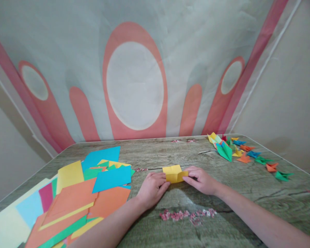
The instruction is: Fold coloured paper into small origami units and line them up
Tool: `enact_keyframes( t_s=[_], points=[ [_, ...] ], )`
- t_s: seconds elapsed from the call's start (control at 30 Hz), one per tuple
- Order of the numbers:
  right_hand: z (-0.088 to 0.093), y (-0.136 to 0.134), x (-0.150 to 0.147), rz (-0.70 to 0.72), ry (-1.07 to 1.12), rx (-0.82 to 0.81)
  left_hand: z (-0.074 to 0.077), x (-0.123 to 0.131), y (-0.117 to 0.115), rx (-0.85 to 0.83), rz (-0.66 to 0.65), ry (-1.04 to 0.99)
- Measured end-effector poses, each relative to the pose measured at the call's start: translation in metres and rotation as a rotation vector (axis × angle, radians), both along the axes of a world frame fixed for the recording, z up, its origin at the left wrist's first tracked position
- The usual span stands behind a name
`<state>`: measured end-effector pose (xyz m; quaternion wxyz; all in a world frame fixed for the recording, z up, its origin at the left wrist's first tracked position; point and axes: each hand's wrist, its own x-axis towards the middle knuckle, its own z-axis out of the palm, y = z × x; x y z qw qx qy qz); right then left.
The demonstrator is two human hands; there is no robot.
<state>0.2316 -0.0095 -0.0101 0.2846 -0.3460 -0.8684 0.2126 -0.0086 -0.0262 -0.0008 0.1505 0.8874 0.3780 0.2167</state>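
Observation:
A small piece of yellow paper, creased across its middle, lies between my two hands on the table. Its lower right part is folded up slightly and casts a shade. My left hand holds the paper's left edge, fingers curled over it and thumb at the near side. At the right edge, my right hand pinches the raised flap between thumb and fingers. The fingertips of both hands are partly hidden by the paper.
Coloured paper sheets and strips, including an orange sheet and a blue sheet, are heaped on the left. Folded paper figures, such as a green one, line the right of the wood-patterned table. A printed backdrop stands behind.

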Motion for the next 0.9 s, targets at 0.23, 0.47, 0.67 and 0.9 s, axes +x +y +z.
enact_keyframes(
  t_s=[0.23, 0.47, 0.67, 0.9],
  points=[
    [-0.008, 0.004, -0.003, -0.192, 0.073, -0.192, 0.000, 0.004, -0.002, -0.059, 0.077, -0.067],
    [-0.017, 0.007, -0.010, -0.328, 0.085, -0.282, -0.003, 0.005, -0.006, -0.023, 0.188, -0.193],
    [-0.015, 0.007, -0.013, -0.336, 0.075, -0.252, 0.014, 0.014, -0.024, 0.117, -0.056, 0.189],
    [-0.021, 0.010, -0.012, -0.282, 0.162, -0.356, 0.009, 0.018, -0.028, 0.026, -0.147, 0.359]
  ],
)
